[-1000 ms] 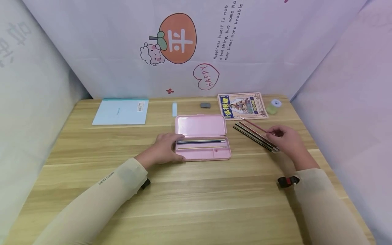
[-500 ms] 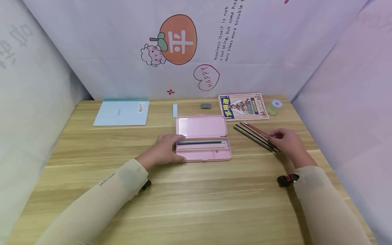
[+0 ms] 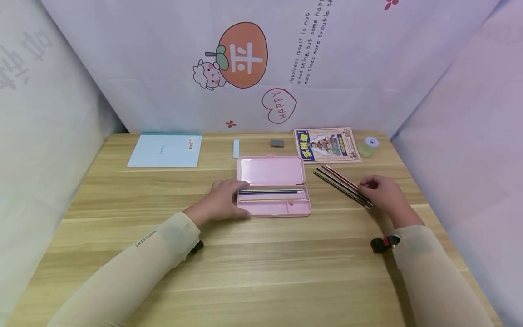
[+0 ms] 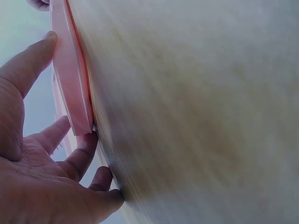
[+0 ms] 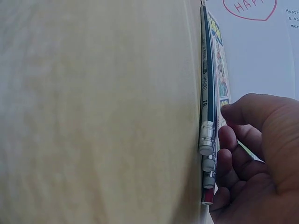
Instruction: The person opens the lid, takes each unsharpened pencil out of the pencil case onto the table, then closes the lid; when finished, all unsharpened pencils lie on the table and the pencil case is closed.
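Note:
In the head view my left hand grips the left end of an opened pink pencil case, thumb at its front edge, fingers at the back. The left wrist view shows fingertips against the case's pink wall. Several pencils lie in the case. To its right, a small bundle of dark pencils and red pencils lies slanted on the table. My right hand is over their near end, fingers bent, fingertips right at the red pencils; I cannot tell whether they pinch one. White-tipped pencil ends show in the right wrist view.
Along the back of the wooden table are a light blue notebook, a pale blue strip, a grey eraser, a picture-covered booklet and a small green-and-white round container. Printed cloth walls enclose the table.
My right hand has lowered the red pencil, earlier raised at a slant, down beside the other pencils. My left hand stays on the pencil case; the head view has shifted slightly.

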